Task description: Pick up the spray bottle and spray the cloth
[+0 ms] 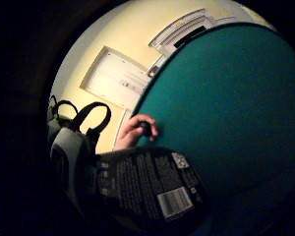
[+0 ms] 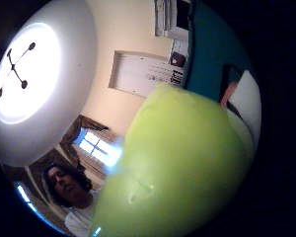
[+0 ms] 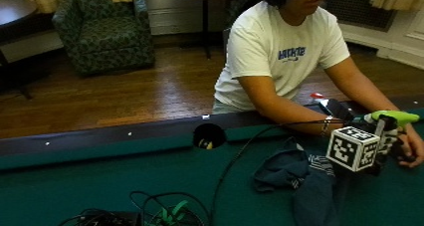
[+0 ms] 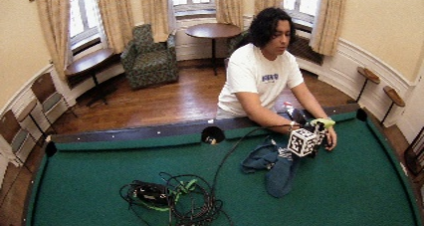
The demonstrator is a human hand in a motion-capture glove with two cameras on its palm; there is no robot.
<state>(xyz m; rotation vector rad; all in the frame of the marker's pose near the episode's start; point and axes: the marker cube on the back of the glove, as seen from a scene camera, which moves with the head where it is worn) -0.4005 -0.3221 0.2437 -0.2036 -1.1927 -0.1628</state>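
1. The pool table (image 3: 99,186), covered in green felt, fills the scene; a dark corner-less side pocket (image 3: 209,136) sits in its near rail in front of the person.
2. A dark blue cloth (image 3: 301,178) lies crumpled on the felt, beside the pocket and just below the hands.
3. The spray bottle (image 3: 391,124), with a lime-green head, stands above the felt past the cloth. Its dark label (image 1: 152,184) carries a barcode and white print too small to read.
4. The gloved right hand (image 3: 381,136) appears to be wrapped around the bottle, though the grip is mostly hidden.
5. The bare left hand (image 3: 412,149) touches the bottle's far side.
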